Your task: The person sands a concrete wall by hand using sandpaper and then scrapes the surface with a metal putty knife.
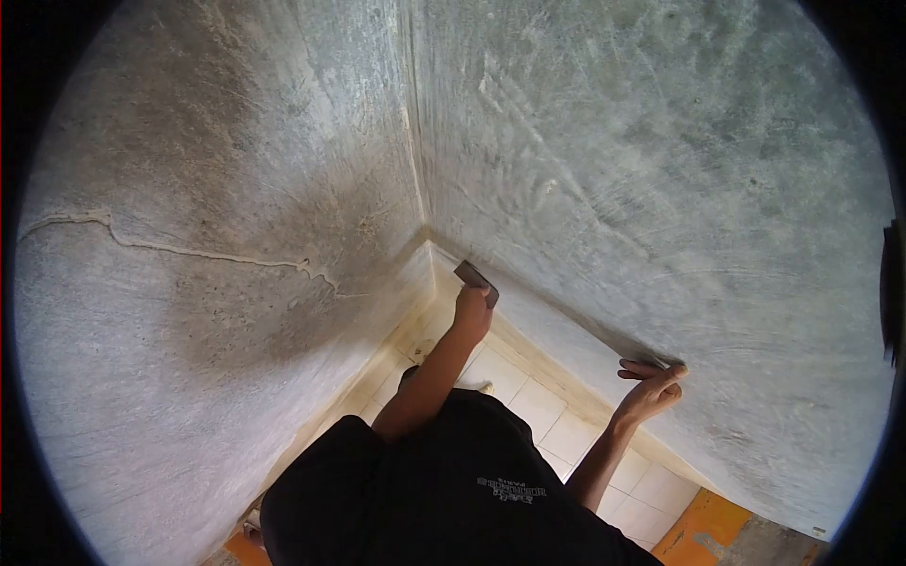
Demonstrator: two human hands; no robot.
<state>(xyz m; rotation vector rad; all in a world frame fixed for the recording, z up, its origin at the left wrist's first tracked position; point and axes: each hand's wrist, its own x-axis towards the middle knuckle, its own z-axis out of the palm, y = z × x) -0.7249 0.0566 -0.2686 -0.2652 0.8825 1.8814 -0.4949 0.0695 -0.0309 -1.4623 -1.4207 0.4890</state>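
Observation:
Close to the corner where two walls meet, my left hand is wrapped round a dark, flat rectangular block, held against the right wall. Farther along this wall, my right hand pinches the end of a thin dark strip, thumb on the wall side and some fingers stretched out. Between the hands runs a narrow dark line along the grey surface; I cannot tell whether it is an edge of the strip or a shadow. Below it the wall looks paler.
On the mottled left wall, a pale raised line runs crookedly across. White floor tiles show beneath my arms. An orange panel lies low at the right, and a dark object stands at the far right edge.

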